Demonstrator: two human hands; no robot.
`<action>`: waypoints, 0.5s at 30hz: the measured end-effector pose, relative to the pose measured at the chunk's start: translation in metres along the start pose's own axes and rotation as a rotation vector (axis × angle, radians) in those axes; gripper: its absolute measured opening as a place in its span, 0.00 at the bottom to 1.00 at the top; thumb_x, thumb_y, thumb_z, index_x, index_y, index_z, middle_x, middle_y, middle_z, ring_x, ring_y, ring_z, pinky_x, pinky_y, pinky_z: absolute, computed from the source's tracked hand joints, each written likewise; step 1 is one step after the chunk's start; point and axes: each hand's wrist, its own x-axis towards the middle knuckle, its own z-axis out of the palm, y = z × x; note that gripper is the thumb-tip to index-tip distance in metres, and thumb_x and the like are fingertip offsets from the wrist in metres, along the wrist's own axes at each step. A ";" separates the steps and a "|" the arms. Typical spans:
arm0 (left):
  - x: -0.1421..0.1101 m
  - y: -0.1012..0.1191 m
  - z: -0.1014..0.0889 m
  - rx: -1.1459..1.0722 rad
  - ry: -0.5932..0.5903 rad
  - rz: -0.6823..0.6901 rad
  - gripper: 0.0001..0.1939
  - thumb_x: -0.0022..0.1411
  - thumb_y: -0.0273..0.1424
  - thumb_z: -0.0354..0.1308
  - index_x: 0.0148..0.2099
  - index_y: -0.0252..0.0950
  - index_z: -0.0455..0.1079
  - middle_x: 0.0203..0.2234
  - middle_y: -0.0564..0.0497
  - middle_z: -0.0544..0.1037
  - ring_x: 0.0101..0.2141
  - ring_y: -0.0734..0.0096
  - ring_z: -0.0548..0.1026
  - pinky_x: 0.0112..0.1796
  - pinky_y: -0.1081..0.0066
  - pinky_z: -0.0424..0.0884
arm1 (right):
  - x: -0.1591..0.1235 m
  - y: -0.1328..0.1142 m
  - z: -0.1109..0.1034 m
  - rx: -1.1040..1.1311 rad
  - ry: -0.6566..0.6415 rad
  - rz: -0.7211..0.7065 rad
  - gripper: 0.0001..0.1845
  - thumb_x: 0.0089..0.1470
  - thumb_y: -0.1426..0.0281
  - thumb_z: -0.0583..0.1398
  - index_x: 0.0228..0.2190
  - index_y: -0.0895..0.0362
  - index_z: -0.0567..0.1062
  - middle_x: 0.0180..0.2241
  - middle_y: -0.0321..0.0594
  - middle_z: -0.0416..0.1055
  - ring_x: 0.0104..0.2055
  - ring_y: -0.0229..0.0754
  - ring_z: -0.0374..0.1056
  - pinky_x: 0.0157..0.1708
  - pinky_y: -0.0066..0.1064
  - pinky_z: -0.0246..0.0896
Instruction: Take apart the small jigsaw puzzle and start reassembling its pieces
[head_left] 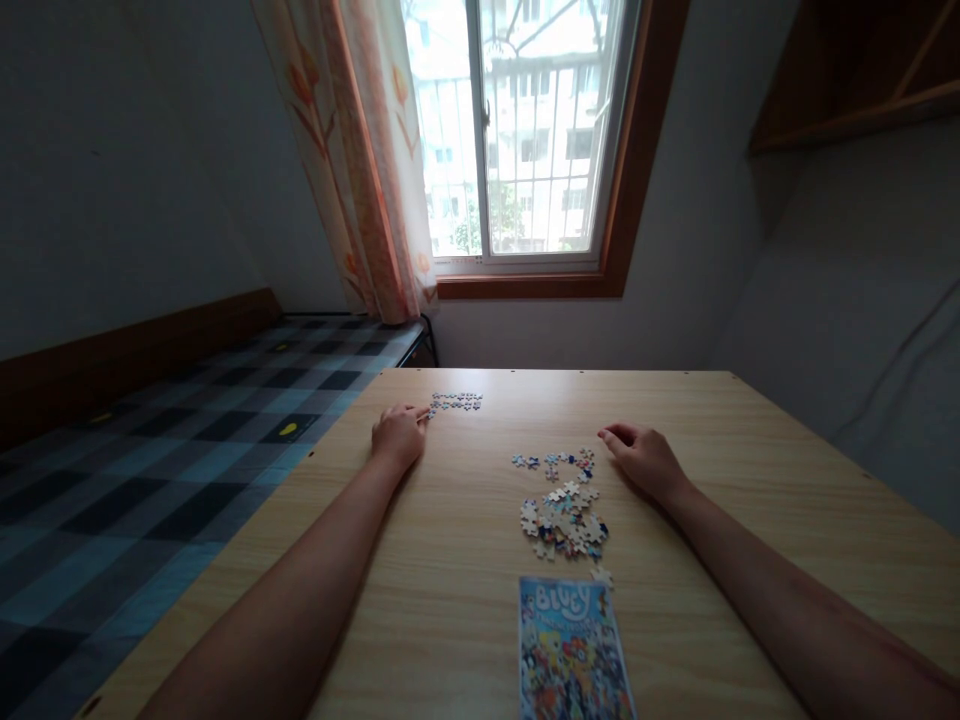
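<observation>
My left hand rests on the wooden table, fingers curled, with the index fingertip touching the left end of a small joined strip of puzzle pieces. My right hand lies on the table with fingers loosely curled, just right of a loose pile of puzzle pieces; I see nothing in it. A colourful puzzle reference card marked "Bluey" lies near the table's front edge, below the pile.
A bed with a blue checked cover runs along the table's left side. Behind the table are a window, an orange patterned curtain and a wooden shelf at upper right.
</observation>
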 end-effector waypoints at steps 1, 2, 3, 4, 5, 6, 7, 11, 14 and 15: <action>0.000 0.000 0.000 0.002 -0.007 -0.003 0.16 0.64 0.36 0.52 0.48 0.46 0.79 0.47 0.47 0.78 0.46 0.59 0.72 0.48 0.64 0.67 | 0.000 0.000 0.000 0.004 -0.003 -0.001 0.18 0.55 0.56 0.56 0.33 0.53 0.81 0.31 0.41 0.80 0.33 0.47 0.74 0.35 0.34 0.63; 0.000 0.001 0.000 0.005 -0.014 -0.006 0.16 0.64 0.37 0.52 0.48 0.46 0.79 0.47 0.47 0.78 0.46 0.59 0.72 0.48 0.64 0.67 | 0.000 0.000 0.000 0.008 -0.004 -0.001 0.18 0.55 0.56 0.56 0.33 0.53 0.81 0.31 0.41 0.80 0.34 0.47 0.74 0.35 0.34 0.63; 0.000 0.002 -0.001 0.008 -0.020 -0.011 0.16 0.65 0.37 0.52 0.47 0.47 0.80 0.47 0.48 0.78 0.46 0.59 0.71 0.48 0.63 0.67 | 0.000 0.001 0.001 0.010 -0.005 -0.001 0.18 0.55 0.56 0.56 0.33 0.53 0.81 0.32 0.41 0.80 0.34 0.47 0.74 0.35 0.34 0.63; -0.001 0.002 -0.001 0.011 -0.025 -0.016 0.16 0.65 0.37 0.52 0.47 0.47 0.80 0.48 0.48 0.78 0.47 0.58 0.71 0.48 0.63 0.67 | 0.001 0.001 0.001 0.010 -0.006 -0.002 0.18 0.55 0.56 0.56 0.33 0.53 0.81 0.32 0.41 0.80 0.34 0.47 0.74 0.36 0.34 0.63; -0.001 0.003 -0.002 0.015 -0.029 -0.020 0.16 0.65 0.37 0.52 0.47 0.47 0.80 0.48 0.48 0.77 0.47 0.58 0.71 0.48 0.64 0.67 | 0.001 0.001 0.001 0.007 -0.005 -0.003 0.18 0.55 0.56 0.56 0.33 0.53 0.81 0.32 0.41 0.80 0.34 0.47 0.74 0.36 0.34 0.63; -0.001 0.004 -0.003 0.018 -0.032 -0.024 0.16 0.65 0.37 0.52 0.46 0.47 0.80 0.48 0.48 0.77 0.47 0.58 0.71 0.48 0.64 0.66 | 0.001 0.001 0.001 0.003 -0.003 -0.003 0.18 0.55 0.56 0.56 0.33 0.53 0.81 0.32 0.41 0.80 0.34 0.47 0.74 0.36 0.34 0.63; -0.001 0.005 -0.004 0.020 -0.036 -0.026 0.16 0.65 0.37 0.52 0.46 0.47 0.80 0.48 0.49 0.77 0.47 0.58 0.71 0.48 0.64 0.66 | 0.001 0.001 0.001 -0.002 0.000 -0.003 0.18 0.55 0.56 0.56 0.33 0.53 0.81 0.31 0.41 0.80 0.33 0.47 0.74 0.36 0.34 0.63; -0.001 0.006 -0.006 0.027 -0.052 -0.037 0.17 0.65 0.37 0.51 0.48 0.47 0.79 0.49 0.50 0.77 0.48 0.59 0.71 0.50 0.64 0.66 | 0.001 -0.001 -0.001 -0.007 0.004 -0.001 0.18 0.55 0.56 0.56 0.33 0.53 0.81 0.31 0.41 0.80 0.33 0.47 0.74 0.36 0.34 0.63; 0.000 0.005 -0.005 0.025 -0.052 -0.029 0.17 0.65 0.36 0.51 0.47 0.47 0.79 0.49 0.49 0.77 0.48 0.59 0.71 0.51 0.63 0.65 | 0.000 -0.004 -0.001 0.002 -0.002 -0.012 0.18 0.55 0.58 0.56 0.33 0.54 0.81 0.31 0.41 0.80 0.32 0.46 0.73 0.35 0.34 0.63; 0.001 0.004 -0.004 0.023 -0.044 -0.022 0.17 0.64 0.36 0.51 0.47 0.46 0.79 0.49 0.49 0.77 0.48 0.59 0.71 0.52 0.63 0.65 | -0.001 -0.005 -0.001 0.008 -0.013 -0.021 0.17 0.55 0.58 0.56 0.34 0.54 0.82 0.30 0.41 0.79 0.31 0.45 0.72 0.35 0.34 0.63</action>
